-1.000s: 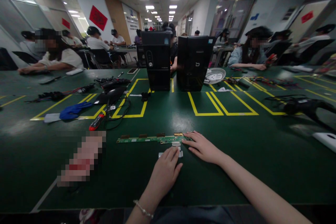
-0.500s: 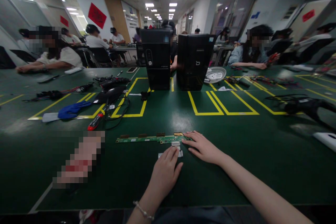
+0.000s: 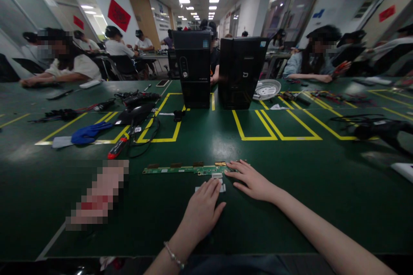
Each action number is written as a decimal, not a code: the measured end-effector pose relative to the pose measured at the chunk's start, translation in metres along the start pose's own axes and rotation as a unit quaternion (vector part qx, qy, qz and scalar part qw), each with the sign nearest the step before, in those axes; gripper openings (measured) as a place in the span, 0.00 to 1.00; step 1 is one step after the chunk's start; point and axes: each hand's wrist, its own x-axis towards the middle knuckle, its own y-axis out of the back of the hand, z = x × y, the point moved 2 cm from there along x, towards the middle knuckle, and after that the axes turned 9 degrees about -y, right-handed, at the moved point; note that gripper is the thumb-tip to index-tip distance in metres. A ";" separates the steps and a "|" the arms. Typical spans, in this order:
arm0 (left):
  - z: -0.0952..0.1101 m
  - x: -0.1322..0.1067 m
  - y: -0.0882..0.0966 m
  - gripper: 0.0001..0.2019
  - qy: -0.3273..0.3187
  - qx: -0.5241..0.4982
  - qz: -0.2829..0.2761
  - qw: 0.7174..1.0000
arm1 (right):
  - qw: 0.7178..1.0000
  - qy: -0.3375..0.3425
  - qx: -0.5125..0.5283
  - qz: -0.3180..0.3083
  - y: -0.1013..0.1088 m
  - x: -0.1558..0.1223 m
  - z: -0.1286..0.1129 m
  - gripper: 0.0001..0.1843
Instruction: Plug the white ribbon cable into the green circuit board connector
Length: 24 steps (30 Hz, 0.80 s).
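A long, narrow green circuit board [image 3: 183, 170] lies across the table, with copper-coloured tabs along its far edge. My right hand [image 3: 254, 180] rests palm down over the board's right end, fingers spread and stretched out, hiding that part. Close to the board's near edge, my left hand [image 3: 204, 202] lies with straight fingers on a pale flat cable [image 3: 222, 188], its thumb held apart. That cable meets a white connector [image 3: 217, 176] at the board. Some of the cable is hidden under my left fingers.
Two black computer towers [image 3: 195, 68] stand beyond the board. Farther left lie a red-handled screwdriver [image 3: 117, 148], a blue glove [image 3: 90, 133] and bundled cables [image 3: 63, 114]. A white basket [image 3: 267, 89] and a black cable [image 3: 383, 129] are on the right. Other people sit at tables.
The camera view has shifted slightly. Both hands keep nearly the same places on the board and the flat cable.
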 end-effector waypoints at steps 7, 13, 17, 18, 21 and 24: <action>-0.015 0.000 0.005 0.22 -0.047 -0.012 -0.023 0.999 | 1.000 0.004 0.006 -0.009 0.000 0.000 0.002 0.24; -0.019 -0.001 0.006 0.22 -0.059 -0.012 -0.020 0.998 | 1.000 0.004 0.008 -0.005 0.001 -0.001 0.000 0.24; -0.014 0.000 0.007 0.24 -0.039 -0.012 -0.031 0.999 | 1.000 -0.002 0.008 -0.008 0.002 -0.001 -0.001 0.24; -0.013 0.000 0.007 0.24 -0.031 -0.011 -0.035 0.999 | 1.000 -0.003 0.009 -0.008 0.001 -0.001 -0.001 0.24; -0.007 0.000 0.005 0.24 -0.012 -0.005 -0.033 0.999 | 1.000 -0.008 0.010 -0.010 0.000 -0.001 0.000 0.24; -0.003 0.000 0.002 0.24 -0.003 0.001 -0.027 1.000 | 1.000 -0.007 0.010 -0.010 0.000 -0.001 0.000 0.24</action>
